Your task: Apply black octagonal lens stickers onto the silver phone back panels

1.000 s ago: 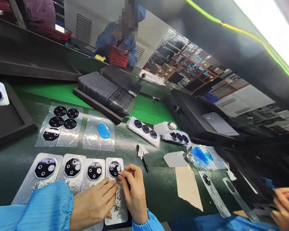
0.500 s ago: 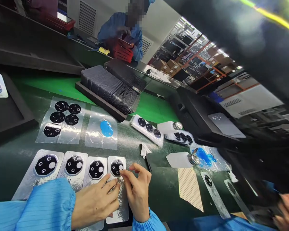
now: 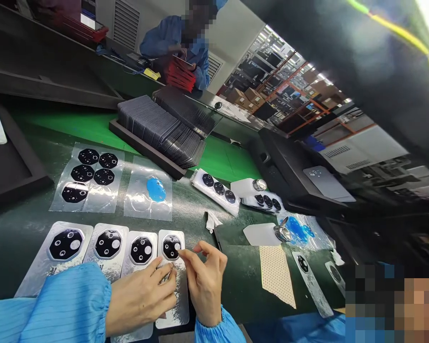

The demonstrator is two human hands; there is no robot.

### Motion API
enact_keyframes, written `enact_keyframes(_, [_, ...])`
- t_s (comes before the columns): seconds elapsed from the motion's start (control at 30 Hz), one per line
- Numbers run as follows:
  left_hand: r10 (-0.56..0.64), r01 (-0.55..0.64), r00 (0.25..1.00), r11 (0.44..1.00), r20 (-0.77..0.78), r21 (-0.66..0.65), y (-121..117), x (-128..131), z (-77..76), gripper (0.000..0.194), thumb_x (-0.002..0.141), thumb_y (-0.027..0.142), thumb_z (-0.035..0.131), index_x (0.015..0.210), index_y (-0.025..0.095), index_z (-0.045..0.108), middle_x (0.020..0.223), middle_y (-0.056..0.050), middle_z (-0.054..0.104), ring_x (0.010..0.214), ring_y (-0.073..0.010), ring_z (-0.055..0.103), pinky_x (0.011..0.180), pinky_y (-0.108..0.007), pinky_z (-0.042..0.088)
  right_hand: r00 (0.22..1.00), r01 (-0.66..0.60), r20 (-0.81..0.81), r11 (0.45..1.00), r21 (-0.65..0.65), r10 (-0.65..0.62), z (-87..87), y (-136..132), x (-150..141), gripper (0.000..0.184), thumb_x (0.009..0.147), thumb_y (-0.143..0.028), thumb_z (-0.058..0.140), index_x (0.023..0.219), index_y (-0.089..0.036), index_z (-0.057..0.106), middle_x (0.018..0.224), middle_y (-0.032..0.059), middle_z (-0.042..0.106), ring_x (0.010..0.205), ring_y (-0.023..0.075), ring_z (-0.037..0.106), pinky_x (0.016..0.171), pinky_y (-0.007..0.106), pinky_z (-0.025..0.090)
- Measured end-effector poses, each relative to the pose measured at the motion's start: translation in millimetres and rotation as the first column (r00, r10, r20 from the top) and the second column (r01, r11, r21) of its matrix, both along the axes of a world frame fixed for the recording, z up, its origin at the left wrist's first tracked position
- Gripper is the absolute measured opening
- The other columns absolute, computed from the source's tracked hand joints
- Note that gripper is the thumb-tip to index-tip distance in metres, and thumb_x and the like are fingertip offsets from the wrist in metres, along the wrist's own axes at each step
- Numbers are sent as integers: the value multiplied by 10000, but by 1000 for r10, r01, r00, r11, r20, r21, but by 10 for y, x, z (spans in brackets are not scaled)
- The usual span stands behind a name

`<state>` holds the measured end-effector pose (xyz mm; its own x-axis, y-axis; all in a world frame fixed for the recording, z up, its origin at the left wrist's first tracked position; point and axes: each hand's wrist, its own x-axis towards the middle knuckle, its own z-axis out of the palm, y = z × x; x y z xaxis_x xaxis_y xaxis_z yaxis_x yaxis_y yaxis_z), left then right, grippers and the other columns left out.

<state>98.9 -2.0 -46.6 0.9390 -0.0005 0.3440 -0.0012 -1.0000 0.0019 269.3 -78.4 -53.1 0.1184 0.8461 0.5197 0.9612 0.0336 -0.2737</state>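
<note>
Four silvery phone back covers lie in a row before me, each with a black octagonal camera plate near its top. My left hand point(image 3: 145, 295) lies palm down across the third cover point(image 3: 140, 270) and the rightmost cover point(image 3: 177, 307), fingers stretched out. My right hand point(image 3: 204, 278) is at the right edge of the rightmost cover, thumb and forefinger pinched together by its camera plate point(image 3: 171, 247). Whatever sits between those fingertips is hidden. To the left are the second cover point(image 3: 106, 263) and the leftmost cover point(image 3: 37, 271).
Behind the covers lie a clear sheet of black octagonal stickers point(image 3: 109, 195) and a sheet with a blue film piece point(image 3: 156, 189). A rack of dark panels point(image 3: 146, 124) stands farther back. White pump bottles point(image 3: 260, 234) are to the right. Co-workers are across the bench and at right.
The whole view has shifted slightly. Both hands keep nearly the same pose at the rightmost cover. The co-worker across the bench has moved their hands a little.
</note>
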Motion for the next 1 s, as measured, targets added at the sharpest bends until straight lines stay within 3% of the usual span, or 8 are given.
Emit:
enact_keyframes(0.57, [-25,25,999,1000,-41,2,17,11,-3,258,920,427,611,980,175,617,1136,-96,672,1115,-275,604,1014,-441,394,1000,10,27,1000,6,-10,17,-1,-24,220,956,-77,499,970,-209,675,985,70,491,945,210,464,793,326,406])
enact_keyframes(0.8, [-16,16,1000,1000,-10,-6,9,0,-3,223,917,394,617,964,176,617,1119,-96,674,1109,-269,602,1013,-436,377,1000,15,27,1000,13,-15,-25,7,-6,247,945,-55,492,980,-211,680,982,65,488,938,206,463,791,330,398])
enact_keyframes(1.0, [-13,13,1000,1000,-13,-18,15,2,24,218,918,391,616,962,177,619,1139,-94,673,1098,-266,610,1008,-437,394,984,42,-169,998,-56,-51,51,12,95,176,937,-132,558,938,-237,699,956,48,446,889,199,448,761,336,412])
